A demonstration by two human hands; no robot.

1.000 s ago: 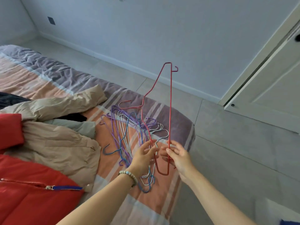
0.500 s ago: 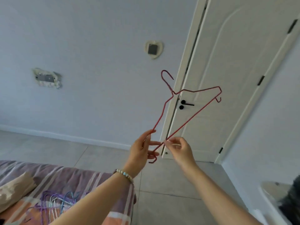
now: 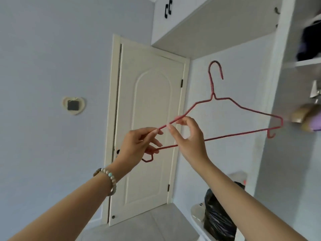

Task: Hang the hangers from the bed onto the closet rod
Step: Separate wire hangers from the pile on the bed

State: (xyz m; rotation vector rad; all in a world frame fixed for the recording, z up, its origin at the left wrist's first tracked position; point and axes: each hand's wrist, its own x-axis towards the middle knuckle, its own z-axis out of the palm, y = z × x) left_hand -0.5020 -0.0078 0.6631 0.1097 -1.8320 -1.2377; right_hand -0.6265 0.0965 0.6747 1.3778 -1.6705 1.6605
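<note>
Hanger (image 3: 255,110) swung upright beside shelved clothes (image 3: 309,40), left hand (image 3: 137,145), right hand (image 3: 189,138) pinching.

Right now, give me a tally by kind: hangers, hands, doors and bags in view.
Red hanger: 1
Hands: 2, left hand and right hand, both pinching the hanger
Door: 1
Black bag: 1
Total: 5

Both arms are held raised and stretched forward, forearms converging toward the middle. The hanger (image 3: 234,135) is gripped at its left end by the left hand (image 3: 139,145); a bead bracelet (image 3: 107,178) is worn at that wrist. Just right, the upper wire is pinched by the right hand (image 3: 189,136), its other fingers curled.
</note>
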